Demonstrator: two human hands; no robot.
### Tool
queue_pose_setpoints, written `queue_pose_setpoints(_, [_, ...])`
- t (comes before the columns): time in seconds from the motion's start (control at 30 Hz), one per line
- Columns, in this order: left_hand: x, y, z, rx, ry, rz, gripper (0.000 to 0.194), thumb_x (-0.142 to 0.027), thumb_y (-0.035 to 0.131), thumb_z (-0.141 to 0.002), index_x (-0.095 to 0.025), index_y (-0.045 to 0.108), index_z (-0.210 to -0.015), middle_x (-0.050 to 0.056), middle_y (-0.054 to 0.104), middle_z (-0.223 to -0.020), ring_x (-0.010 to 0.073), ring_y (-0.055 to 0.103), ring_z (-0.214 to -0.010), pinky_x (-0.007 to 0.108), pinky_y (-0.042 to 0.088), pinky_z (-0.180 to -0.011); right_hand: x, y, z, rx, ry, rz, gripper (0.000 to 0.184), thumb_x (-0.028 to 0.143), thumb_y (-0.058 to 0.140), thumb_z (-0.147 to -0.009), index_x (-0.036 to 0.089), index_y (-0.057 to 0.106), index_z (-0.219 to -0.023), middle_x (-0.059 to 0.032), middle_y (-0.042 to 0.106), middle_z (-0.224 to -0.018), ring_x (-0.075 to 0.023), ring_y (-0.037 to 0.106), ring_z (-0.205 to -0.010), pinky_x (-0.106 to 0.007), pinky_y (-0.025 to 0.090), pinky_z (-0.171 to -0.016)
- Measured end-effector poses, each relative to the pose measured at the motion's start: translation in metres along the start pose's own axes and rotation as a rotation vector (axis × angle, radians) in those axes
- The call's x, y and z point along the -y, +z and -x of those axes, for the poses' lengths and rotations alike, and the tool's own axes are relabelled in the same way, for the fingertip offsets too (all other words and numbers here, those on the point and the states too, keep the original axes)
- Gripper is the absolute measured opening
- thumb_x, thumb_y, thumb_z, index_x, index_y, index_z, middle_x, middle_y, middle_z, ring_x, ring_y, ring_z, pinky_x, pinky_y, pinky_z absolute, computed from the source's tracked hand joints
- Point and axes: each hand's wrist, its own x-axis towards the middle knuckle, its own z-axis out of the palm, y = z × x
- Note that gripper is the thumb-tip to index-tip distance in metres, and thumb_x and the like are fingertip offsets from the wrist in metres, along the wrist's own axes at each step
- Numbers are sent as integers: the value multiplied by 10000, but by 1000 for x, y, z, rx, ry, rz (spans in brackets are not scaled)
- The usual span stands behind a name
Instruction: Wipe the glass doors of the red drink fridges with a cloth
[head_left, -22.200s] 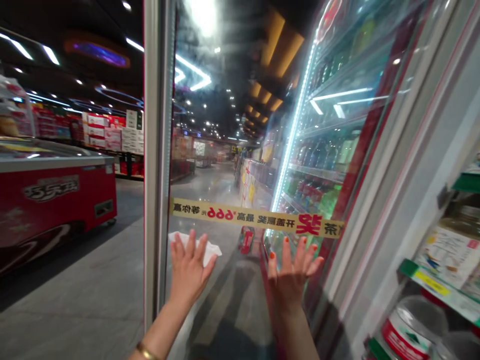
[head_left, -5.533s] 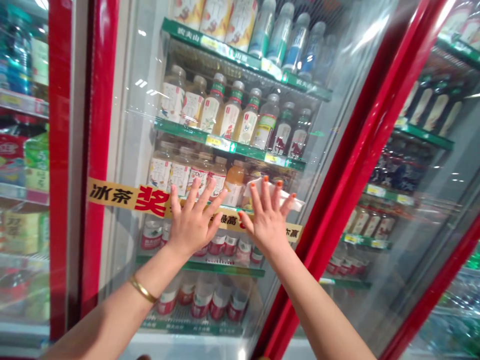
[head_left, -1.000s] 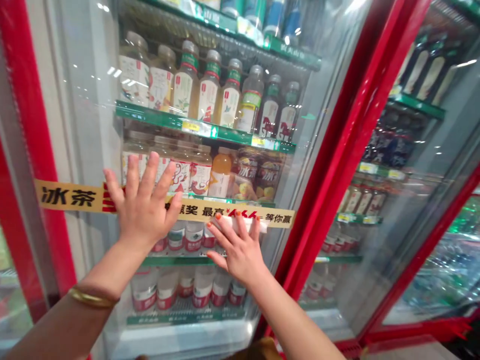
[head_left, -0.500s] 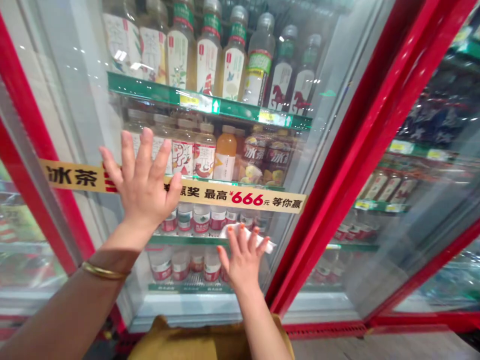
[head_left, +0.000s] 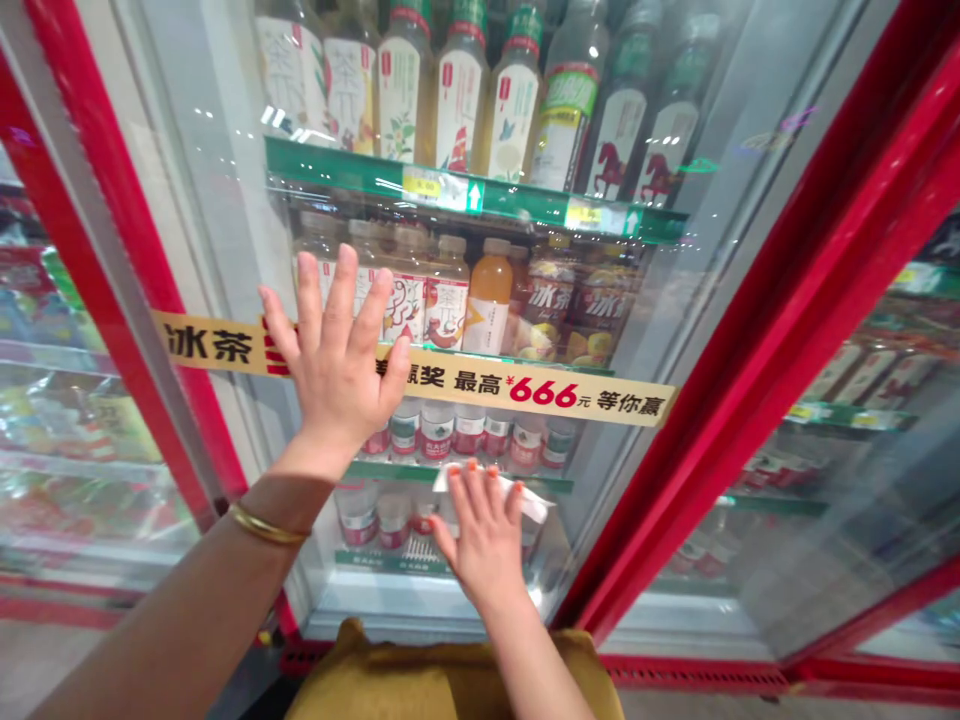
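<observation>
The left hand [head_left: 335, 365] is spread flat, fingers splayed, against the glass door [head_left: 225, 200] over the yellow banner [head_left: 555, 392]. Lower down, the right hand [head_left: 484, 535] presses a white cloth [head_left: 531, 503] open-palmed onto the pane (bottles [head_left: 487, 305] line the shelves behind)
</observation>
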Motion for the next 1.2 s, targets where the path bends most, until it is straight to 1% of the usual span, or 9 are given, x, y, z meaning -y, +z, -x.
queue_pose_setpoints(0.17, [0, -2, -1, 20, -25, 6, 688, -534, 534, -1078, -430, 334, -1728, -111, 180, -1846, 285, 62, -1750, 664, -66, -1435, -58, -21, -27, -127, 505, -8, 769, 473, 228, -1151, 182, -109, -1778, -199, -68, -1872, -463, -118, -1727, -900, 147, -1252])
queue_pose_setpoints(0.27, [5, -2, -1, 14, 44, -20, 741, -490, 552, -1069, -416, 271, -1751, -75, 164, -1856, 338, 91, -1748, 748, -6, -1406, -36, -12, -42, -83, 325, 3, 831, 570, 275, -1134, 183, -66, -1786, -185, 96, -1875, -426, -88, -1739, -833, 79, -1314])
queue_pose_setpoints(0.4, [8, -1, 0, 0, 108, -76, 777, -470, 528, -1058, -401, 212, -1765, -54, 150, -1859, 369, 115, -1742, 810, 60, -1372, -18, 4, 8, -22, -19, 57, 870, 661, 369, -1110, 231, 57, -1799, -61, 198, -1873, -266, -72, -1755, -546, -84, -1409])
queue_pose_setpoints(0.5, [6, -4, 0, 26, 79, -78, 788, -539, 514, -1035, -432, 215, -1756, -105, 128, -1852, 350, 98, -1743, 789, 48, -1390, -46, 0, 36, -62, 188, 115, 786, 487, 327, -1149, 184, -7, -1792, -95, -17, -1886, -269, -135, -1746, -604, -11, -1405])
queue_pose_setpoints(0.6, [6, -7, -2, 30, 57, -52, 796, -580, 532, -1009, -438, 253, -1741, -119, 142, -1848, 374, 109, -1735, 791, 46, -1380, -62, -5, 19, -115, 453, 116, 766, 407, 260, -1149, 130, -81, -1775, -191, -87, -1867, -327, -205, -1728, -764, 106, -1341])
queue_pose_setpoints(0.73, [7, -6, 4, -1, 196, -54, 819, -500, 612, -978, -426, 299, -1731, -58, 214, -1851, 388, 179, -1724, 797, 89, -1355, -30, 6, 2, -40, 194, 66, 806, 585, 375, -1121, 229, 120, -1798, -111, 221, -1864, -313, -129, -1747, -671, -56, -1382])
queue_pose_setpoints(0.83, [-4, -1, 34, -19, 368, -46, 863, -424, 722, -915, -361, 392, -1710, 13, 298, -1831, 339, 227, -1721, 693, 79, -1401, -17, 14, 35, 21, -32, 32, 766, 650, 515, -1078, 330, 340, -1752, -10, 433, -1787, -240, -60, -1756, -531, -122, -1402])
queue_pose_setpoints(1.03, [-30, 20, 120, 141, 452, 8, 756, -371, 736, -917, -431, 504, -1634, 6, 531, -1697, 268, 261, -1710, 603, 17, -1426, -63, 10, 54, -23, 506, 56, 829, 404, 449, -1109, 165, 47, -1793, -223, 143, -1858, -393, -73, -1745, -802, 138, -1322])
queue_pose_setpoints(1.2, [-23, 32, 142, 251, 259, 116, 707, -414, 729, -930, -524, 531, -1599, -7, 586, -1649, 313, 326, -1683, 632, -108, -1410, -49, 20, 42, 21, 208, 42, 829, 508, 590, -1055, 279, 256, -1778, -95, 248, -1859, -355, -123, -1744, -714, -1, -1378])
